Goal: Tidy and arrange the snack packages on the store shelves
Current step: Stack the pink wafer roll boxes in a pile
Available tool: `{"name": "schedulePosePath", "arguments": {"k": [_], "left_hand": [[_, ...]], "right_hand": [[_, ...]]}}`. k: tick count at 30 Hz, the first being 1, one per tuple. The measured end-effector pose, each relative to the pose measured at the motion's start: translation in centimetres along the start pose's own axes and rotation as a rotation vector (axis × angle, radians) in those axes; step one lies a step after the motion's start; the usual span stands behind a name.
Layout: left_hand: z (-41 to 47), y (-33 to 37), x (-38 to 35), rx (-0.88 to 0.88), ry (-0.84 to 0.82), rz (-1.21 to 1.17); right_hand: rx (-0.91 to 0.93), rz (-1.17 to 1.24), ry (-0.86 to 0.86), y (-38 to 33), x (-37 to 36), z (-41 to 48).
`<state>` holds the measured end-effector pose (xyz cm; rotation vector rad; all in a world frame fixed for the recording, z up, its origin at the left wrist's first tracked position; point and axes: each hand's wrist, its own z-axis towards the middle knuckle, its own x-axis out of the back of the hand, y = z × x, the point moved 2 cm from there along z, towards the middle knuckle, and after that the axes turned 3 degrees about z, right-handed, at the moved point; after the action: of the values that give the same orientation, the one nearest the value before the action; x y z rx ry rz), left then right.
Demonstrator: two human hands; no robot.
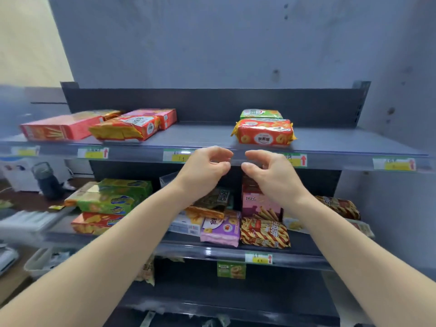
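Up on the top shelf (207, 135), dark grey with a bare stretch mid-board, snack packages sit in two groups. At left, red boxes (59, 129) and a red-yellow pack (127, 129) lie flat, crowded together and angled. At right, a red cookie pack (264, 135) lies near the front edge, with a green pack (260, 113) just behind it. Price tags (93, 152) run along the clear front rail.

Our left hand (205, 166) and right hand (269, 171) hover side by side in front of that rail. Both have loosely curved fingers, thumbs apart from the fingers, and hold nothing.

The middle shelf (188, 250) is messier: green boxes (118, 197) stacked at left, a purple pack (221, 228) and a striped red pack (264, 233) at front, and a pink box (257, 204) upright behind them.

A scuffed grey wall (212, 43) backs the unit, with a cream wall (28, 38) at far left. A dark bottle (46, 182) stands off left, blurred.
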<state>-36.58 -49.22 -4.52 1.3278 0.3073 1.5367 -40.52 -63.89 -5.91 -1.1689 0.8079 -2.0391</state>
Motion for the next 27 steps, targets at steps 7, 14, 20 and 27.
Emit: {"name": "schedulePosePath", "arguments": {"k": [7,14,20,27], "left_hand": [[0.6,-1.9,6.2,-0.007,0.079,-0.011],[2.1,-7.4,13.4,0.007,0.137,0.031],[5.0,-12.2,19.4,0.049,0.193,-0.031],[9.4,-16.7,23.9,0.100,0.191,-0.004]], "right_hand": [[0.104,0.012,0.016,-4.3,-3.7,3.1],[0.106,0.055,-0.021,-7.5,-11.1,7.6],[0.066,0.087,-0.013,-9.8,-16.8,12.3],[-0.006,0.092,0.013,-11.2,-21.3,17.0]]}}
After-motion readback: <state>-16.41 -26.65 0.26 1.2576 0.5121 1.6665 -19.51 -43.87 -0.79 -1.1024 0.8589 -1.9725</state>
